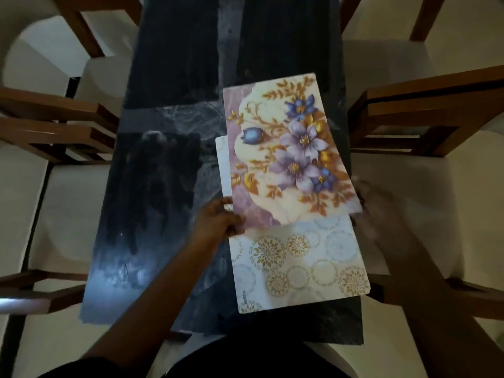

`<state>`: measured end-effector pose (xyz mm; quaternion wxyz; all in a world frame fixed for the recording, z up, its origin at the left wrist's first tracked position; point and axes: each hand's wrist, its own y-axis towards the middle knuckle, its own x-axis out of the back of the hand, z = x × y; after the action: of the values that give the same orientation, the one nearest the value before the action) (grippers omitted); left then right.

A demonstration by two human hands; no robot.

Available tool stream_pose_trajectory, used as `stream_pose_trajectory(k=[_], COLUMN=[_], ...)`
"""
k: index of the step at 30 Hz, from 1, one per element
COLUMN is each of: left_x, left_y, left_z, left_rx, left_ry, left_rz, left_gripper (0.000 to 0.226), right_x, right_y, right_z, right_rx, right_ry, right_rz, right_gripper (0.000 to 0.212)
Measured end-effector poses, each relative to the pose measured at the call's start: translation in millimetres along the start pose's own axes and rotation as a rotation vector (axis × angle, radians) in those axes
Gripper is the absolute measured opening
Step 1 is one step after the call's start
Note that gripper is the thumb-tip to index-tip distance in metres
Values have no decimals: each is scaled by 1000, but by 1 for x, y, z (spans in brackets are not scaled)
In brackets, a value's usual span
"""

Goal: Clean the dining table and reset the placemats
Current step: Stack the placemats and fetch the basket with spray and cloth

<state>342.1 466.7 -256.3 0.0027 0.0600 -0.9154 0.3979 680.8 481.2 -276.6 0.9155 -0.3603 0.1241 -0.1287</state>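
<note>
You are gripping the floral placemat (289, 151), purple and blue blooms with gold leaves, with your left hand (218, 222) pinching its near-left corner. Your blurred right hand (373, 205) is meeting its right edge; finger state unclear. It is overlapping a white, gold-circled placemat (300, 266) by the dark table's (163, 186) right edge, with bare tabletop lying leftward.

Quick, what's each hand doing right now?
Left hand: closed on the floral placemat's near-left corner.
Right hand: blurred at the placemat's right edge; grip cannot be told.

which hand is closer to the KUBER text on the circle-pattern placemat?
Left. The left hand grips the floral placemat just above the KUBER label; the right hand is blurred, across at the opposite edge.
</note>
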Motion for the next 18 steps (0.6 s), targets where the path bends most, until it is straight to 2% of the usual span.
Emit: stream_pose_trajectory(k=[2, 4, 8, 11, 18], left_x=[6, 6, 9, 12, 17], left_y=[-27, -48, -67, -71, -74], left_z=[34, 60, 102, 122, 129], left_rx=[68, 132, 203, 182, 47], left_ry=[4, 24, 140, 191, 401], left_rz=[-14, -19, -61, -95, -136], left_gripper=[40, 37, 23, 10, 8], right_x=[14, 26, 35, 34, 37], right_y=[-14, -28, -47, -55, -59], right_z=[-11, -25, -52, -66, -78], right_rx=[48, 51, 67, 88, 135], right_ry=[-275, -432, -578, -656, -962], right_rz=[-31, -44, -96, -128, -186], right_gripper=[16, 21, 23, 21, 12])
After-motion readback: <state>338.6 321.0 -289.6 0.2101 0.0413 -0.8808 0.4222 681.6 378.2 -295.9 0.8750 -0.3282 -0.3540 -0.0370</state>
